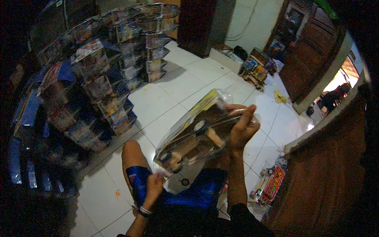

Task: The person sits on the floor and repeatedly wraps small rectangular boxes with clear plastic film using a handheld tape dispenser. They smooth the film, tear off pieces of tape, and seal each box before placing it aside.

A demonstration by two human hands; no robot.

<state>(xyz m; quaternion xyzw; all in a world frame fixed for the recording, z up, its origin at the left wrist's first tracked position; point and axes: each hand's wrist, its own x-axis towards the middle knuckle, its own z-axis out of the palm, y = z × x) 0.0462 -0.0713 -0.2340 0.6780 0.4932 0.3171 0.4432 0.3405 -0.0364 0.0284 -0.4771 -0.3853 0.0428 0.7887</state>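
In front of me a wooden toy truck [215,136] in a clear plastic bag [185,138] is held tilted, its underside and wheels turned toward me. One long side is yellow and patterned. My right hand [242,130] is closed on the bag at the upper right end. Fingers of my left hand [154,185] pinch the plastic at the lower left end. Below the truck, between my legs, a small black wheel [184,182] shows on a grey patch. A bracelet is on my left wrist.
Tall stacks of plastic-wrapped boxy items [94,87] line the left. A red wrapped toy truck [274,183] lies on the tiles at my right, beside a brown wooden panel [319,185]. Farther off are more toy trucks [254,71], an open box [225,55] and crumpled yellow material [280,96].
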